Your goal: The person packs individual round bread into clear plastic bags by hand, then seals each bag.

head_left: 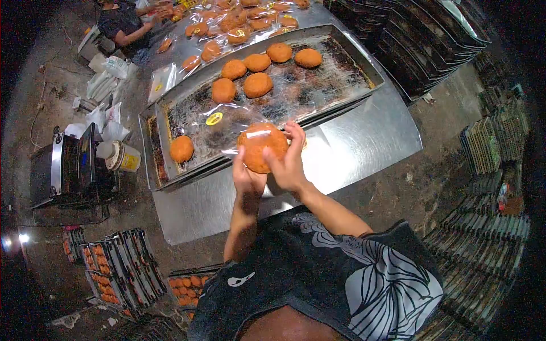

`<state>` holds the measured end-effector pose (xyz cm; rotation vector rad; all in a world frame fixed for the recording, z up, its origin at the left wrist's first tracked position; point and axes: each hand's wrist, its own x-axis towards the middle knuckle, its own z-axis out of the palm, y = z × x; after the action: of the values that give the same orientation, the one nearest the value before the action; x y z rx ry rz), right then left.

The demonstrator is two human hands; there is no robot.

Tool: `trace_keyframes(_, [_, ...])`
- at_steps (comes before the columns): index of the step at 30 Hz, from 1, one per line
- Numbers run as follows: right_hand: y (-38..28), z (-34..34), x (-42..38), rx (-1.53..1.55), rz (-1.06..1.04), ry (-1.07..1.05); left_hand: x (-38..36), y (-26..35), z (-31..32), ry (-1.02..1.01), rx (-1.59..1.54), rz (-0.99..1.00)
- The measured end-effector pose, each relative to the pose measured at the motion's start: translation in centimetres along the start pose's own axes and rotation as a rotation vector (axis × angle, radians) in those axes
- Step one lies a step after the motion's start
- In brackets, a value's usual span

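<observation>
Both hands up over the counter edge: left hand [245,177] cupping the underside of a round orange bun [262,146], right hand [288,162] wrapped round its right side, fingers closed on bun and on the clear plastic wrapper [267,134] that shines over its top. Held in the air just in front of the near rim of the baking tray [161,138], not resting on anything. Looks to be mid-wrap, judging by the film lying loose over the bun and not yet closed. On to the tray: six bare buns left — one alone at the near left corner [182,149], then five in a cluster further back [257,84]. A flat empty wrapper with a yellow sticker [214,118] lying across the dark tray bottom. Beyond, on the steel counter [364,142], a heap of buns already in wrappers [239,25], too overlapped to count exactly, well over a dozen by the look. So: one in hand, six waiting, a large share done. Another person [122,25] seated at the far end by that heap. Stacks of empty dark trays [432,34] to the right; racks with more orange buns [111,267] down on the left.
</observation>
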<state>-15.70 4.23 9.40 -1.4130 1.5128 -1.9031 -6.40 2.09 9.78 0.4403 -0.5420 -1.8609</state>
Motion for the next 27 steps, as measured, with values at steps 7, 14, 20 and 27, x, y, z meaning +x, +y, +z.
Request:
trace_keyframes(7, [1.2,-2.3,1.2,-0.304,-0.393,-0.297,0.4,0.0,0.3,0.038,0.013,-0.001])
trace_keyframes(14, [0.6,-2.1,1.0,-0.260,-0.418,-0.275,0.7,-0.4,0.7,0.050,0.030,0.001])
trace_keyframes(20, [-0.7,-1.2,1.9,-0.411,-0.355,-0.246,2.2,1.4,-0.9,-0.099,-0.011,-0.171])
trace_keyframes(27, [-1.0,-1.0,2.3,-0.453,-0.334,-0.131,0.9,0.4,1.0,-0.062,0.070,-0.205])
